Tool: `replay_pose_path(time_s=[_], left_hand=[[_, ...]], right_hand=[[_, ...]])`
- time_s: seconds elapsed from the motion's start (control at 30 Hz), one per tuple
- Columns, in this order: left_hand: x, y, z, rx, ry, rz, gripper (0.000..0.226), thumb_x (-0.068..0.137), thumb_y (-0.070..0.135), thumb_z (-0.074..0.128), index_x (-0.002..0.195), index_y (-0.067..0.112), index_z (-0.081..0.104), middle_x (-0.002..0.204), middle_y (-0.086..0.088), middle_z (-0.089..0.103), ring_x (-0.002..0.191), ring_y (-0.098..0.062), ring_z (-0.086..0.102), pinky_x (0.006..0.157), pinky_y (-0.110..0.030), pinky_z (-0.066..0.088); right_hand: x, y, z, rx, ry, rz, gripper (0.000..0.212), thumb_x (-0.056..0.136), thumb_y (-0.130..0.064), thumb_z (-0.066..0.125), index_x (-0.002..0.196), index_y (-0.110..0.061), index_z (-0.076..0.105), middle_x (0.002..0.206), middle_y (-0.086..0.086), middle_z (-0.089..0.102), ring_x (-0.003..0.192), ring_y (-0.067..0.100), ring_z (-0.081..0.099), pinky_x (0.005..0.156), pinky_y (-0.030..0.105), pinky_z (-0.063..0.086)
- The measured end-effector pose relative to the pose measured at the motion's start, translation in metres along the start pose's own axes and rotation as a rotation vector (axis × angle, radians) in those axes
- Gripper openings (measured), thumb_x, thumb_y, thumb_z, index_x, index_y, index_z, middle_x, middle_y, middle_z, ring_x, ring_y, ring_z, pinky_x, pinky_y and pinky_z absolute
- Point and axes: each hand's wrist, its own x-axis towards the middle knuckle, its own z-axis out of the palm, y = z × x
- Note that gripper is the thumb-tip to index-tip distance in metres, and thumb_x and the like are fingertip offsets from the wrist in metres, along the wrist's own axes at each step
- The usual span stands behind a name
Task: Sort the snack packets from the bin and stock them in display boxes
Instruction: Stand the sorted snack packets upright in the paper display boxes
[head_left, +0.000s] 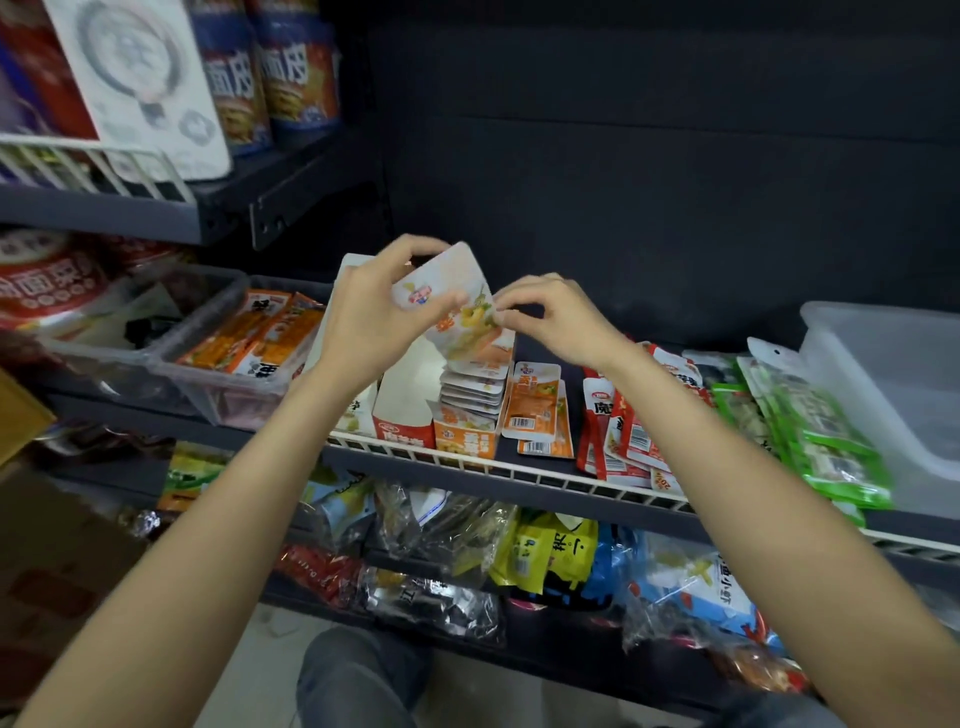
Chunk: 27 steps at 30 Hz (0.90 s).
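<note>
My left hand (371, 306) grips a stack of white-and-orange snack packets (457, 312) above an orange display box (465, 431) on the middle shelf. My right hand (550, 317) pinches the right edge of the same stack. The box holds several matching packets standing on edge. A white-and-red display box (402, 415) stands to its left. Two orange packets (537, 410) lie flat to the right of the box. Red-and-white packets (623, 421) and green packets (810, 421) lie further right.
A clear bin (228, 384) with orange packets sits at the left of the shelf. An empty-looking clear bin (893, 384) sits at the right. A white wire rail (519, 470) runs along the shelf front. Bagged snacks fill the shelf below (545, 556). My knee (358, 675) is underneath.
</note>
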Motion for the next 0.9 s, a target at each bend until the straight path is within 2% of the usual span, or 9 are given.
replay_pose_path(time_s=[0.17, 0.27, 0.33, 0.4, 0.47, 0.53, 0.67, 0.8, 0.9], left_hand=[[0.003, -0.002, 0.012, 0.082, -0.098, 0.061, 0.023, 0.088, 0.028, 0.063, 0.103, 0.013, 0.071, 0.093, 0.0, 0.072, 0.08, -0.013, 0.064, 0.07, -0.032, 0.052], [0.004, -0.02, 0.025, 0.056, -0.249, 0.021, 0.022, 0.091, 0.026, 0.061, 0.11, 0.02, 0.071, 0.104, 0.005, 0.071, 0.091, -0.012, 0.064, 0.082, -0.035, 0.053], [0.004, -0.036, 0.033, 0.01, -0.407, -0.03, 0.022, 0.094, 0.026, 0.056, 0.113, 0.027, 0.069, 0.113, 0.011, 0.067, 0.102, -0.011, 0.061, 0.091, -0.036, 0.05], [0.0, -0.052, 0.042, 0.074, -0.571, -0.073, 0.027, 0.098, 0.029, 0.048, 0.119, 0.035, 0.063, 0.13, 0.008, 0.058, 0.123, -0.017, 0.049, 0.104, -0.044, 0.038], [-0.003, -0.061, 0.049, 0.309, -0.721, -0.138, 0.033, 0.101, 0.032, 0.038, 0.127, 0.045, 0.052, 0.149, 0.006, 0.037, 0.139, -0.021, 0.024, 0.113, -0.05, 0.017], [-0.005, -0.063, 0.052, 0.428, -0.832, -0.221, 0.038, 0.102, 0.033, 0.03, 0.134, 0.049, 0.042, 0.156, 0.01, 0.021, 0.143, -0.015, 0.008, 0.113, -0.047, 0.001], [-0.008, -0.054, 0.05, 0.393, -0.981, -0.281, 0.046, 0.1, 0.045, 0.02, 0.145, 0.043, 0.026, 0.157, 0.013, 0.014, 0.145, -0.007, 0.002, 0.113, -0.051, -0.015], [-0.012, -0.041, 0.047, 0.471, -0.888, -0.238, 0.052, 0.099, 0.055, 0.016, 0.145, 0.037, 0.029, 0.155, 0.012, 0.023, 0.145, -0.008, 0.006, 0.114, -0.052, -0.011], [-0.019, -0.01, 0.048, 0.349, -0.527, -0.145, 0.051, 0.096, 0.051, 0.025, 0.137, 0.029, 0.047, 0.143, 0.006, 0.046, 0.136, -0.014, 0.033, 0.114, -0.042, 0.02]], right_hand=[[0.009, 0.011, 0.026, -0.176, 0.224, 0.023, 0.011, 0.086, -0.028, 0.067, 0.094, -0.029, 0.074, 0.098, -0.007, 0.068, 0.091, 0.017, 0.052, 0.085, 0.045, 0.043], [0.0, 0.02, 0.031, -0.286, 0.298, 0.096, 0.014, 0.088, -0.024, 0.065, 0.099, -0.024, 0.073, 0.107, -0.002, 0.066, 0.1, 0.022, 0.05, 0.086, 0.036, 0.036], [-0.008, 0.026, 0.033, -0.325, 0.245, 0.104, 0.016, 0.089, -0.027, 0.063, 0.101, -0.023, 0.072, 0.112, -0.002, 0.064, 0.107, 0.022, 0.048, 0.09, 0.035, 0.032], [-0.016, 0.029, 0.034, -0.383, 0.144, 0.047, 0.02, 0.093, -0.028, 0.058, 0.108, -0.024, 0.07, 0.116, -0.002, 0.062, 0.112, 0.022, 0.045, 0.092, 0.034, 0.03], [-0.02, 0.034, 0.034, -0.453, 0.041, -0.028, 0.026, 0.097, -0.027, 0.051, 0.117, -0.024, 0.067, 0.126, -0.001, 0.057, 0.119, 0.022, 0.04, 0.094, 0.035, 0.029], [-0.023, 0.038, 0.032, -0.495, -0.058, -0.045, 0.03, 0.099, -0.026, 0.045, 0.125, -0.027, 0.061, 0.139, 0.001, 0.047, 0.131, 0.023, 0.031, 0.101, 0.038, 0.026], [-0.031, 0.043, 0.027, -0.43, -0.17, 0.023, 0.034, 0.101, -0.027, 0.04, 0.132, -0.031, 0.054, 0.153, -0.001, 0.029, 0.143, 0.021, 0.011, 0.112, 0.042, 0.013], [-0.049, 0.053, 0.021, -0.299, -0.018, 0.113, 0.033, 0.098, -0.023, 0.047, 0.13, -0.024, 0.055, 0.145, 0.001, 0.041, 0.137, 0.018, 0.027, 0.111, 0.038, 0.023], [-0.06, 0.062, 0.026, -0.25, 0.022, 0.238, 0.032, 0.095, -0.016, 0.053, 0.127, -0.017, 0.057, 0.129, 0.005, 0.056, 0.108, 0.011, 0.053, 0.093, 0.024, 0.039]])
